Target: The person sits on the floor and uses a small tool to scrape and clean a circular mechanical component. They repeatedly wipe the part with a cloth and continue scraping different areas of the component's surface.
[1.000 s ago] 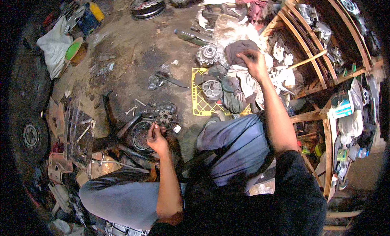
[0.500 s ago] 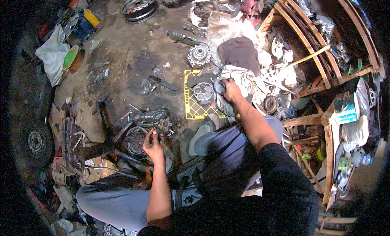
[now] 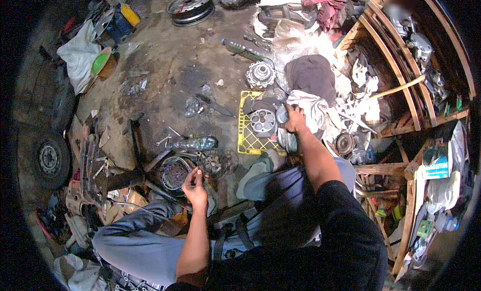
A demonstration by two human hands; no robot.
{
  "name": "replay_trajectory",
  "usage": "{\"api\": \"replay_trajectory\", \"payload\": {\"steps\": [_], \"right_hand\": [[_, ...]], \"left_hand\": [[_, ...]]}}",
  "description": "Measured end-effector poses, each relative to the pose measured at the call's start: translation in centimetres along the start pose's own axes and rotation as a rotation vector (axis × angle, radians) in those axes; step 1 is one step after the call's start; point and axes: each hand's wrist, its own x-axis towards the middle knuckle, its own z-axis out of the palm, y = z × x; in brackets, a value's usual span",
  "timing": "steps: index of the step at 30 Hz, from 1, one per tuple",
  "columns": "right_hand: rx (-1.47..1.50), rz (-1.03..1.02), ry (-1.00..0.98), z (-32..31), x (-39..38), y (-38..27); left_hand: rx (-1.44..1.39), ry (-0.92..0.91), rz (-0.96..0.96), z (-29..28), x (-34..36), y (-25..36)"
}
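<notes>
My right hand (image 3: 295, 119) is closed round a grey rounded object (image 3: 282, 114) at the right side of the yellow crate (image 3: 242, 135). Beside that hand, a round metal plate with several holes (image 3: 263, 121) lies on the crate. Lower and to the left, my left hand (image 3: 196, 188) has its thumb and fingers pinched together; anything between them is too small to name. Its fingertips are near a round drum-like part with a dark, dirty inside (image 3: 175, 175) and a small toothed metal part (image 3: 212, 164).
A geared metal hub (image 3: 260, 74) and a plastic bottle (image 3: 245, 51) lie beyond the crate. Cloths, a dark one (image 3: 310, 78) among them, are heaped to the right, before a wooden rack (image 3: 396, 65). Another bottle (image 3: 193, 143) lies near the drum; a wheel rim (image 3: 190, 9) is farther off.
The whole view has shifted, so things stand farther right and slightly lower. Both hands keep nearly the same places beside the crate and the drum; the right still grips the grey object.
</notes>
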Motion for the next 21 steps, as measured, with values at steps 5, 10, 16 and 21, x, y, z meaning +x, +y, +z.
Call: {"api": "replay_trajectory", "payload": {"steps": [5,10,16,21], "right_hand": [[0.407,0.155,0.208,-0.3,3.1,1.9],[0.758,-0.028,-0.001,-5.0,1.7,-3.7],[0.964,0.017,-0.033,-1.9,4.9,-3.7],[0.973,0.113,0.227,-0.1,6.5,-4.0]], "left_hand": [[0.023,0.010,-0.021,0.5,0.3,0.7],[-0.034,0.018,-0.064,-0.9,0.6,-0.5],[-0.030,0.024,-0.113,-1.2,0.3,-0.1],[0.025,0.054,-0.082,-1.7,0.4,-0.6]]}}
